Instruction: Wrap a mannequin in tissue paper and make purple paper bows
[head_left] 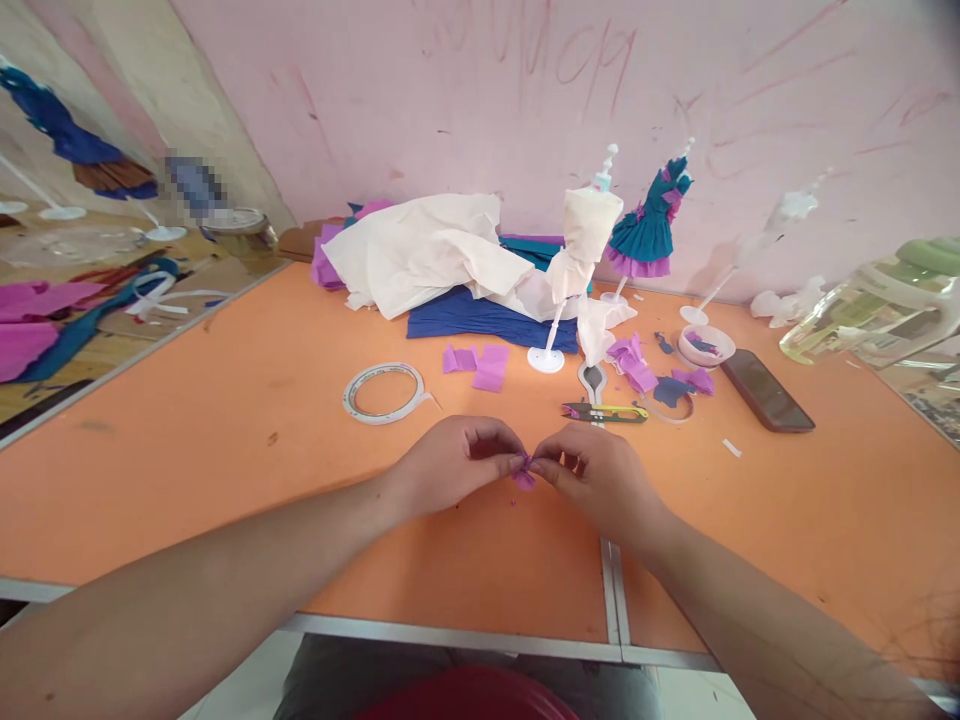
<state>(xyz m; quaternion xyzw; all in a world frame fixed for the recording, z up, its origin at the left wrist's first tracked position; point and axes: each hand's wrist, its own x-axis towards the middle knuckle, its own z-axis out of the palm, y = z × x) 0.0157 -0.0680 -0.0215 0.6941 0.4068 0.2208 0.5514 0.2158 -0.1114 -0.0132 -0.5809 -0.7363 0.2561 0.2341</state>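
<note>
Apparently, gathering is underway: left hand (442, 468) and right hand (606, 475) pinch a purple piece (524, 481) between their fingers (498, 467) over the tabletop (225, 450); the next move likely needs a steady grip.

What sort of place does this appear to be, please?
Probably a craft workroom: a teal-and-purple ruffled dress on a slim white stand, black-and-yellow snips on the flat orange tabletop, and a small crinkled purple piece pinched between the person's bare left hand and right hand.
</note>
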